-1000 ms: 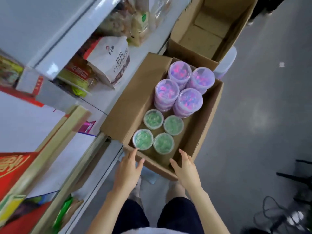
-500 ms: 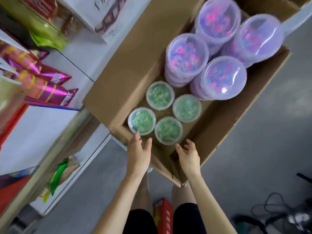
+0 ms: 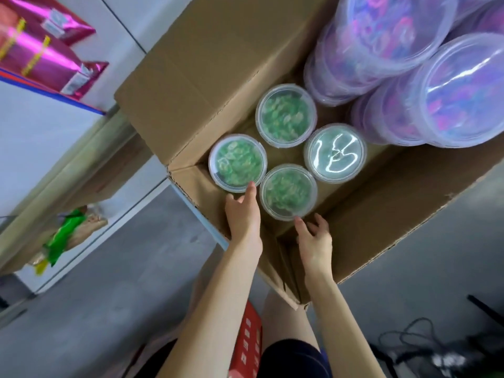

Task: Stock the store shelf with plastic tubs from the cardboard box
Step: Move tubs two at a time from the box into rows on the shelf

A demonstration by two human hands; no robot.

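Nearest me, my left grip (image 3: pixel 242 214) and right grip (image 3: pixel 313 238) reach over the near wall of the brown cardboard box (image 3: pixel 191 64). Both have fingers spread and hold nothing. Between them stands the closest round clear-lidded plastic tub of green pieces (image 3: pixel 287 190), lid up, with the right forefinger at its near rim. The left forefinger touches the lid edge of the neighbouring green tub (image 3: pixel 237 162), just ahead-left. I judge both within reach. Beyond them are two more green tubs (image 3: pixel 285 114), then the bigger purple tubs (image 3: pixel 387 36). The white store shelf (image 3: pixel 41 126) lies to the left.

4 green tubs (image 3: pixel 288 190) in cardboard box (image 3: pixel 207 66), left hand (image 3: pixel 242 214) and right hand (image 3: pixel 313 238) just beside
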